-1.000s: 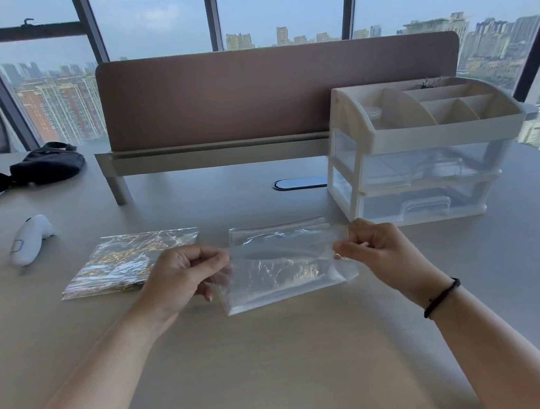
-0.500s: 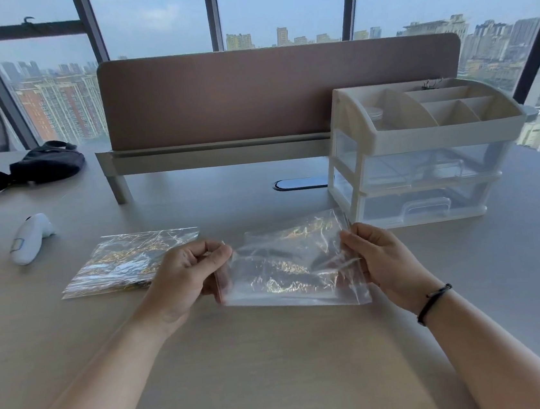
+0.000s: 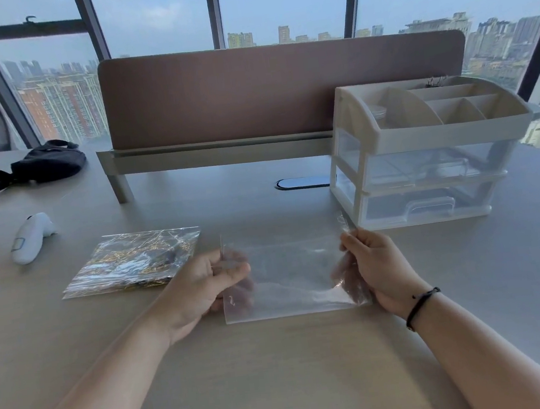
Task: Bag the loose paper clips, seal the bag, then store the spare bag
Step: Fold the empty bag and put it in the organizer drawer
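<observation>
Clear empty bag (image 3: 290, 274) held upright above the table (image 3: 281, 371), its left edge pinched by the left hand (image 3: 204, 285), its right edge pinched by the right hand (image 3: 375, 268), bag of paper clips (image 3: 133, 260) laid flat to the left.

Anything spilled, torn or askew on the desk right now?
Nothing stands out. The gold paper clips sit inside the clear plastic bag lying flat; none show loose. The left hand and right hand hold the empty clear bag, which looks intact.

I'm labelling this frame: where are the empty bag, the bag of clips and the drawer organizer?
empty bag (image 3: 289, 269): head view, its clear middle.
bag of clips (image 3: 133, 260): head view, its centre.
drawer organizer (image 3: 426, 166): head view, upper drawer front.
</observation>
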`<state>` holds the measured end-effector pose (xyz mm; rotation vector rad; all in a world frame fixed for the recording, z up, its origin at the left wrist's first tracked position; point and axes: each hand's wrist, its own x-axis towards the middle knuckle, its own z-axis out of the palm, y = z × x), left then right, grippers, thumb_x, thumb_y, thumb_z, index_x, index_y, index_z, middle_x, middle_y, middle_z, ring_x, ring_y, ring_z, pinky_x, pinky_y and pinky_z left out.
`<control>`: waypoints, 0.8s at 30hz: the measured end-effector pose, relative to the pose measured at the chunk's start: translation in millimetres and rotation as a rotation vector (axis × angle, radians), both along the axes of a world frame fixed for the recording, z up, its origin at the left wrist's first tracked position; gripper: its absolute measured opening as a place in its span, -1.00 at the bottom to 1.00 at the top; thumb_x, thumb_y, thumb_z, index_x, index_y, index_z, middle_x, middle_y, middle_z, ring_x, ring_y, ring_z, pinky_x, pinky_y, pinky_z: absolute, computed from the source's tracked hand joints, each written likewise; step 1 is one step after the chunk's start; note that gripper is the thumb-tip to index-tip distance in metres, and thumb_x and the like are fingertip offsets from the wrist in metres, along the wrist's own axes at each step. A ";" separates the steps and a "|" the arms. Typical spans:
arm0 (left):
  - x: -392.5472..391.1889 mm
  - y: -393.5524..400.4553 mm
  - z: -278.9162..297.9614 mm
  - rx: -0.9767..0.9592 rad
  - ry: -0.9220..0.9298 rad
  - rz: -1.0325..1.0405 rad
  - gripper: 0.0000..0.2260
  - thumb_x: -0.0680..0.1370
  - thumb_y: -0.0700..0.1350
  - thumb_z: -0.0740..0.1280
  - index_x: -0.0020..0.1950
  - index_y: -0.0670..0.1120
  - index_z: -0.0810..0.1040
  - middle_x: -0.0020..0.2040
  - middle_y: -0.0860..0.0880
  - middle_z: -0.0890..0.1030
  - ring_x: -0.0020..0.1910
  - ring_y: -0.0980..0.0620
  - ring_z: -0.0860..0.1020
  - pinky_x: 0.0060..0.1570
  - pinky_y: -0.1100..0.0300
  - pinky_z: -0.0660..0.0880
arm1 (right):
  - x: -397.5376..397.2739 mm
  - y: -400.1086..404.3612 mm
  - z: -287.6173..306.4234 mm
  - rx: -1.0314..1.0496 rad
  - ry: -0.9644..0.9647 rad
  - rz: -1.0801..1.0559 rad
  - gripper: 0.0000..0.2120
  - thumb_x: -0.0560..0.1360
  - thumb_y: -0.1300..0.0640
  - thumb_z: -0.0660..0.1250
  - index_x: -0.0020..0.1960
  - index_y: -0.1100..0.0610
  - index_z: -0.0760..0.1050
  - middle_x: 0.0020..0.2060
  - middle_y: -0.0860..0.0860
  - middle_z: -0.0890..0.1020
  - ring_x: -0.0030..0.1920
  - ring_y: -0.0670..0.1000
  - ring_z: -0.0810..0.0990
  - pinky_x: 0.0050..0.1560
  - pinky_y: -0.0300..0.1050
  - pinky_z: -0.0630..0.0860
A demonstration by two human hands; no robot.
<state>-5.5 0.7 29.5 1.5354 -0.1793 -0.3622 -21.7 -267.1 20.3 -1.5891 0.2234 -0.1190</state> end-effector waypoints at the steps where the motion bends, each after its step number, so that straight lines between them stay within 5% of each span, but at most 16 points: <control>1: 0.8 -1.3 -1.4 0.034 -0.019 0.051 -0.68 0.47 -0.16 0.46 0.14 -0.28 0.51 -0.21 -0.25 0.67 -0.40 -0.09 0.64 -0.40 0.19 0.56 | 0.3 1.7 0.8 0.003 0.006 -0.011 -0.75 0.65 0.12 0.20 -0.14 0.24 0.40 -0.42 0.30 0.63 -0.65 0.08 0.37 -0.59 -0.21 0.32; 3: 2.5 -5.2 -4.4 0.093 -0.062 0.154 -0.80 0.53 -0.32 0.37 0.13 -0.33 0.50 -0.30 -0.21 0.66 -0.48 -0.08 0.61 -0.47 0.20 0.54 | 2.1 3.7 0.7 -0.013 0.012 -0.045 -0.76 0.63 0.09 0.25 -0.12 0.25 0.43 -0.44 0.26 0.62 -0.65 0.09 0.42 -0.57 -0.18 0.38; 7: 6.4 -13.7 -10.8 0.336 -0.229 0.288 -0.88 0.55 -0.24 0.40 0.07 -0.17 0.55 -0.33 -0.12 0.70 -0.54 -0.06 0.61 -0.63 0.26 0.41 | 4.3 3.4 1.7 -0.050 0.011 -0.087 -0.86 0.55 0.16 0.39 0.02 0.20 0.51 -0.36 0.22 0.67 -0.49 0.16 0.57 -0.47 -0.05 0.51; 10: 11.9 -19.0 -14.5 0.500 -0.344 0.371 -0.91 0.54 -0.16 0.41 0.01 -0.07 0.54 -0.37 -0.10 0.69 -0.60 -0.01 0.58 -0.67 0.26 0.38 | 4.1 -0.7 0.9 -0.141 0.002 -0.083 -0.64 0.48 0.31 0.40 0.21 0.10 0.41 -0.22 0.23 0.71 -0.39 0.26 0.63 -0.48 -0.07 0.52; 14: 16.0 -24.0 -16.7 0.645 -0.468 0.417 -0.91 0.53 -0.12 0.41 -0.03 -0.02 0.52 -0.43 -0.06 0.65 -0.63 0.11 0.54 -0.58 0.40 0.37 | 3.4 -3.6 -4.2 -0.438 -0.039 -0.066 -0.60 0.42 0.32 0.36 0.17 0.00 0.43 -0.36 0.11 0.71 -0.37 0.22 0.67 -0.38 0.10 0.62; 19: 17.3 -19.2 -21.6 0.728 -0.473 0.447 -0.64 0.47 0.10 0.43 0.20 0.04 0.46 -0.22 0.05 0.64 -0.32 -0.02 0.63 -0.16 0.06 0.58 | 3.4 -1.3 -4.9 -0.531 -0.024 -0.076 -0.79 0.39 0.30 0.32 -0.02 0.07 0.53 -0.49 0.07 0.67 -0.49 0.11 0.63 -0.47 -0.14 0.57; 24: 0.6 -18.2 -16.7 0.849 -0.612 0.410 -0.52 0.46 0.07 0.45 0.33 0.00 0.42 0.04 0.06 0.56 -0.03 0.05 0.50 -0.07 0.22 0.33 | 6.9 -2.1 -7.7 -0.590 -0.006 -0.115 -0.88 0.36 0.24 0.38 -0.14 0.06 0.55 -0.55 -0.01 0.62 -0.51 -0.09 0.56 -0.45 -0.30 0.43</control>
